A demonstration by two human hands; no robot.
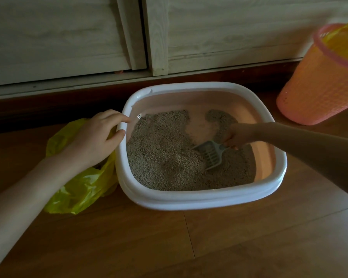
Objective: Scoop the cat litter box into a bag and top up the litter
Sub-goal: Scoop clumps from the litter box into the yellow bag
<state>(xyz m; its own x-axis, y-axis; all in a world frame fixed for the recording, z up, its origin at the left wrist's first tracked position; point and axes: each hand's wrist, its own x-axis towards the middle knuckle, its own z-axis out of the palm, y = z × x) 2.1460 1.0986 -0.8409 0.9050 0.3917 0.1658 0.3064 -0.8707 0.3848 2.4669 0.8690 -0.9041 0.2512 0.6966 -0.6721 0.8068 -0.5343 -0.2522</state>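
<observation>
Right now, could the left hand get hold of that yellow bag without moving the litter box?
Probably yes. The left hand rests on the litter box rim, directly above the yellow bag, which lies uncovered on the floor beside it.

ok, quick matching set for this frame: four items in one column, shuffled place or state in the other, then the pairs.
Items
1. grey slotted plastic scoop
2. crumpled yellow plastic bag
3. orange mesh basket with pink rim
4. left hand

Places or states
A. on the floor right of the white-rimmed litter box
B. on the floor against the box's left side
C. blade dug into the grey litter, handle in the right hand
D. fingers resting on the box's left rim

Pairs: 1-C, 2-B, 3-A, 4-D
</observation>
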